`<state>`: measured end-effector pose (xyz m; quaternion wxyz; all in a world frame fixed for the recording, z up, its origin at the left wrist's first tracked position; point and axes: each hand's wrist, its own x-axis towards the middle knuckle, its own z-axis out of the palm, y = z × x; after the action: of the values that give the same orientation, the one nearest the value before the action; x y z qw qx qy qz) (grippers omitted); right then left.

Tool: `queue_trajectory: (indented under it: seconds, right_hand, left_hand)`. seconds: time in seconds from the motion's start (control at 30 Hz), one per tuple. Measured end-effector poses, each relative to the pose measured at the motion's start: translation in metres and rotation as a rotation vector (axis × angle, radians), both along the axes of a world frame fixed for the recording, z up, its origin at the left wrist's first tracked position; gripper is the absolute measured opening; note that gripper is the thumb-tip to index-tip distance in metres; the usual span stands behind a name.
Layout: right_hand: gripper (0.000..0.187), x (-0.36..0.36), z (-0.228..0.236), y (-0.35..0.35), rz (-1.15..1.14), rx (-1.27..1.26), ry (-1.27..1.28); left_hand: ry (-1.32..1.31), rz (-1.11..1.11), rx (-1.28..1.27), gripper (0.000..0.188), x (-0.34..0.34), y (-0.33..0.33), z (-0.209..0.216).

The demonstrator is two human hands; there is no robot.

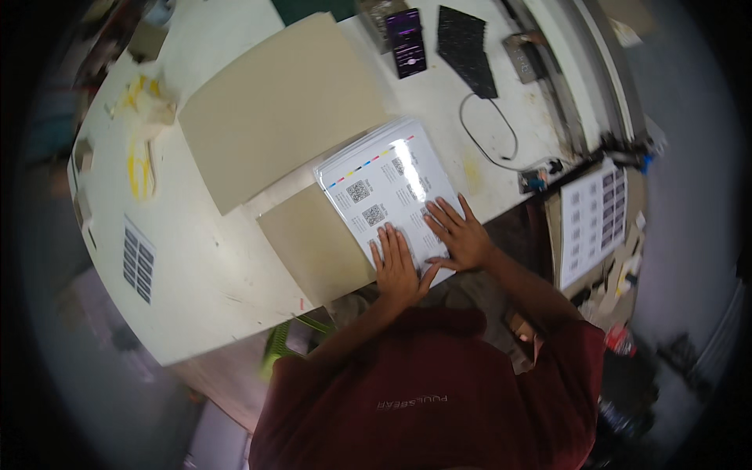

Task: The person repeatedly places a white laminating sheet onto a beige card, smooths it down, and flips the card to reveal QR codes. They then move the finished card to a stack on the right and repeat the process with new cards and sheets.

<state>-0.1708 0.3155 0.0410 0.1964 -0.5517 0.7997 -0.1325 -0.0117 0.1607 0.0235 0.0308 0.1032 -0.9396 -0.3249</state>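
Note:
A stack of glossy white printed sheets (368,184) lies at the table's front edge, showing square black codes and a strip of small colour patches. My left hand (397,268) rests flat on its near part, fingers stretched out. Beside it, my right hand (460,237) lies on the right side of the stack with fingers spread. The thumbs almost meet near the front edge. Neither hand grips anything. Under the left side of the stack sits a smaller tan board (317,247). Beyond it is a large tan board (282,110).
A phone with a lit purple screen (406,43) and a black flat piece (468,47) lie at the back, near a thin cable (513,129). Another printed sheet (593,223) rests at the right. A small printed sheet (139,258) is at the left. A green stool (278,345) stands below.

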Motion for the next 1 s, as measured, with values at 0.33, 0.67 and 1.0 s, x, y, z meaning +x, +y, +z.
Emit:
queue_trajectory:
  seconds: [0.33, 0.67, 1.0]
  right_hand:
    - [0.093, 0.042, 0.030, -0.020, -0.293, 0.321, 0.188]
    - [0.074, 0.306, 0.069, 0.021, -1.282, 0.146, -0.064]
    - [0.072, 0.475, -0.010, 0.143, -1.771, 0.373, -0.828]
  left_hand:
    - [-0.122, -0.054, -0.050, 0.101, -0.005, -0.004, -0.002]
    - [-0.216, -0.134, -0.077, 0.104, 0.004, -0.003, -0.012]
    - [-0.212, -0.235, -0.010, 0.105, -0.005, -0.024, 0.001]
